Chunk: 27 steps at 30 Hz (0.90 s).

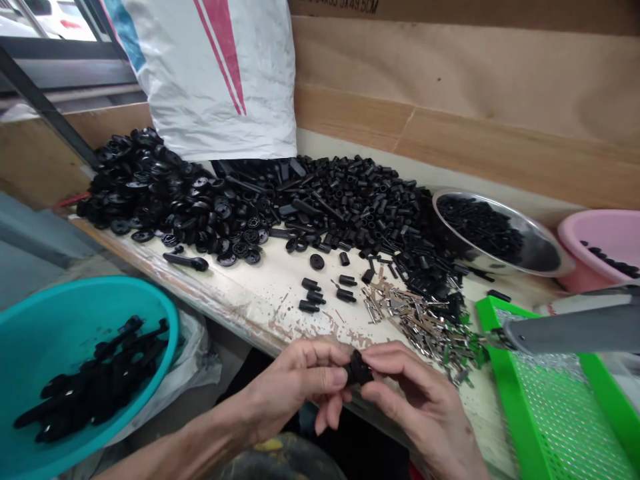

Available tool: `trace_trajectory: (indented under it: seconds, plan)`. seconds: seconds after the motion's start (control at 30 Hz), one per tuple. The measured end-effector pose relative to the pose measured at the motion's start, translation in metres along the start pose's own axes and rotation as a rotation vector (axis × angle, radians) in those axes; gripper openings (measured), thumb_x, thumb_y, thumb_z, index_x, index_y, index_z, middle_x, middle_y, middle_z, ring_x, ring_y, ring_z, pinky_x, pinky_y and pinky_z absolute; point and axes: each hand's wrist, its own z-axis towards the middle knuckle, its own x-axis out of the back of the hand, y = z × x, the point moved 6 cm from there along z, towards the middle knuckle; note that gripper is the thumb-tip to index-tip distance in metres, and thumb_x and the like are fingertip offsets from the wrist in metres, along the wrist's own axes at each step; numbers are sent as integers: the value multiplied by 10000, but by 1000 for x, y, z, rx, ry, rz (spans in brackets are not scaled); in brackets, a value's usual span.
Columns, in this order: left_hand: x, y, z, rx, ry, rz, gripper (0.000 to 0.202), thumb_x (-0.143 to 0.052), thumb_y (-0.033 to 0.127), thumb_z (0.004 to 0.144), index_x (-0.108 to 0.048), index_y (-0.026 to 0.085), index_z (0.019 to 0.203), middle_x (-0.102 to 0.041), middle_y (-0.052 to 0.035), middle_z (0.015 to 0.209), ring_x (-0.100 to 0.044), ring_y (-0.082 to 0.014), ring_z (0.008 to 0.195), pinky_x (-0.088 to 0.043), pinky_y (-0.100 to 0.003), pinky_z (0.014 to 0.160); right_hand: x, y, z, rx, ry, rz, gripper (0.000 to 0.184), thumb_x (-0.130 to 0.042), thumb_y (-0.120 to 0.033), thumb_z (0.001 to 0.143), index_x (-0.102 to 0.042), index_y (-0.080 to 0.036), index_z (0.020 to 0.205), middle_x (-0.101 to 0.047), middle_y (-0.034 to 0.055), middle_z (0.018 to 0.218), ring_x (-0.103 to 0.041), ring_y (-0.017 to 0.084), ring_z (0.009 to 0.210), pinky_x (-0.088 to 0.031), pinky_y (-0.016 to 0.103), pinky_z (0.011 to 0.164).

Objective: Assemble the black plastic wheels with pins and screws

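Over the table's front edge, my left hand [313,377] and my right hand [420,400] meet on a small black plastic part [359,370]. Thumb and fingers of each hand are closed on it from either side, so much of its shape is covered. Beyond the hands lie several short black cylinders with thin tips [310,306], apart from one another on the tabletop. To the right of them is a loose heap of small metal pins and strips [425,320]. A single black disc [317,261] rests farther back.
Black round caps [165,193] and black sleeves [365,193] are piled along the back. At left stands a teal basin [173,313] holding black handle-like parts. At right are a steel bowl [545,257], a pink basin [575,233], a green tray [520,407] and a grey powered tool [575,327].
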Motion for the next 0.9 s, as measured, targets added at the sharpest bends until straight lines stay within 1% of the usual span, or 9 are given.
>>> trace_trajectory:
  seconds: [0.07,0.17,0.3,0.47,0.53,0.6,0.73,0.8,0.9]
  plan:
    - [-3,-6,1,88,-70,-129,243,-600,333,850,-637,93,845,-624,-43,706,-486,-40,386,-341,-149,366,-1,0,0,20,-51,35,167,-742,-209,787,-695,-286,927,-696,1,941,-666,151,867,-531,213,753]
    - [-3,-10,0,140,-80,-129,288,-588,362,862,-627,87,787,-617,-44,665,-498,-48,379,-332,-145,349,-3,2,-2,23,-108,58,208,-732,-231,804,-682,-302,993,-689,-4,939,-656,151,863,-521,221,759]
    - [-3,-6,1,84,-30,-122,204,-607,331,864,-597,126,864,-634,-30,646,-498,-56,377,-340,-136,345,-2,3,-3,29,-73,-29,308,-722,-269,818,-669,-337,1114,-669,-17,889,-624,122,762,-501,186,691]
    - [-13,-14,2,234,-141,-381,232,-678,322,812,-574,132,895,-659,-51,660,-354,-11,314,-241,-122,296,0,-2,-2,76,-108,-2,239,-646,-371,871,-677,-349,1107,-664,-11,926,-634,131,808,-507,184,693]
    - [-16,-14,2,237,-156,-409,221,-673,313,815,-573,130,888,-657,-53,662,-334,-8,321,-231,-124,295,2,-4,-3,87,-121,11,232,-642,-392,870,-675,-346,1094,-658,-12,920,-632,132,813,-507,187,694]
    - [-16,-10,2,165,-115,-334,193,-623,320,858,-558,142,895,-645,-39,655,-365,-17,326,-245,-132,308,5,-5,-3,90,-125,-9,241,-654,-357,869,-663,-349,1109,-655,-15,932,-631,129,821,-504,186,706]
    - [-13,2,-2,-12,62,-6,177,-576,335,895,-511,170,896,-591,15,659,-454,-29,382,-271,-124,344,2,-6,-2,90,-151,-72,280,-656,-245,873,-653,-356,1130,-650,-26,947,-627,116,838,-494,173,737]
    - [-12,6,-3,-53,132,119,175,-579,334,892,-498,179,898,-554,43,647,-460,-27,398,-277,-116,351,1,-5,-1,82,-137,-79,303,-678,-243,855,-652,-360,1134,-643,-32,931,-617,110,810,-493,164,722]
    - [-11,6,-3,-67,146,149,172,-548,341,903,-499,177,903,-555,42,654,-456,-27,401,-290,-116,351,0,-1,-2,56,-85,-96,368,-694,-276,841,-634,-367,1192,-627,-29,901,-605,110,775,-497,158,684]
